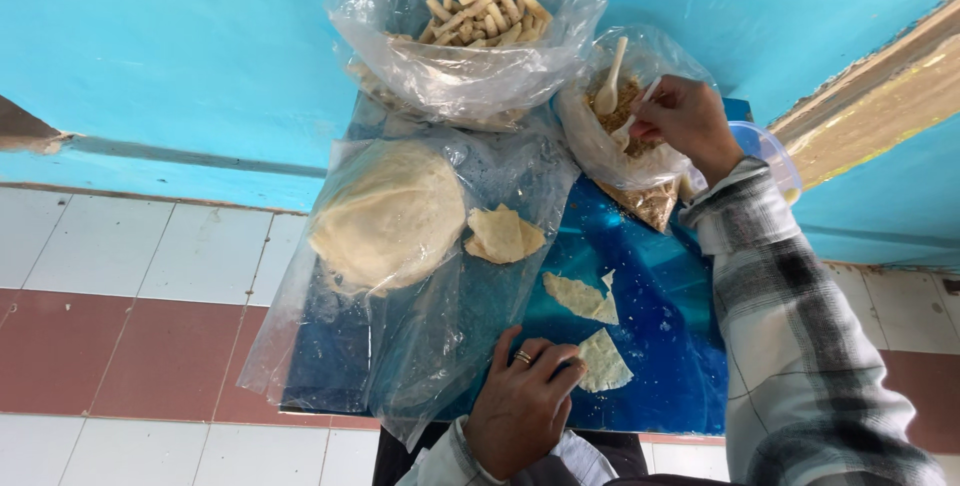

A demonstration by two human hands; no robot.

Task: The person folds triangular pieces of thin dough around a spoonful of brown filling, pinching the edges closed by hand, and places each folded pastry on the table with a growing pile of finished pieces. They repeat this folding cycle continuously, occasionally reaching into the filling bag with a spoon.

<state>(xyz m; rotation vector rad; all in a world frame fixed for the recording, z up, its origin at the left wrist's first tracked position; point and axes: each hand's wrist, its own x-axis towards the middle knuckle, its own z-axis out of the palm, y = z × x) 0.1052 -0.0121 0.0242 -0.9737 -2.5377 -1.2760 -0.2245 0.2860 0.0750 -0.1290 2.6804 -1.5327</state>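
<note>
While your right hand (688,121) pinches the thin handle of a pale plastic spoon (632,124) between closed fingertips, its bowl sits down in the crumbly brown filling (622,106) inside a crinkled clear bag (600,151); a second white spoon (609,81) stands upright in the same filling. Your checked flannel sleeve (790,326) runs back from that wrist, and a clear round plastic container (770,151) shows just behind it. Your left hand (522,401), a ring on one finger, curls loosely with its fingertips pressing the edge of a flat, roughly triangular piece of pale dough (605,361) on the glossy blue tabletop (660,286); you grip nothing fully there, only hold the piece down. Just above it lies another thin dough triangle (580,296). Further left, on a wrinkled transparent plastic sheet (420,336), rest a folded dough wedge (503,234) and a soft round stack of dough sheets (388,214). At the far edge a third clear bag (450,56) holds pale, stick-shaped rolled pieces (485,6)
</note>
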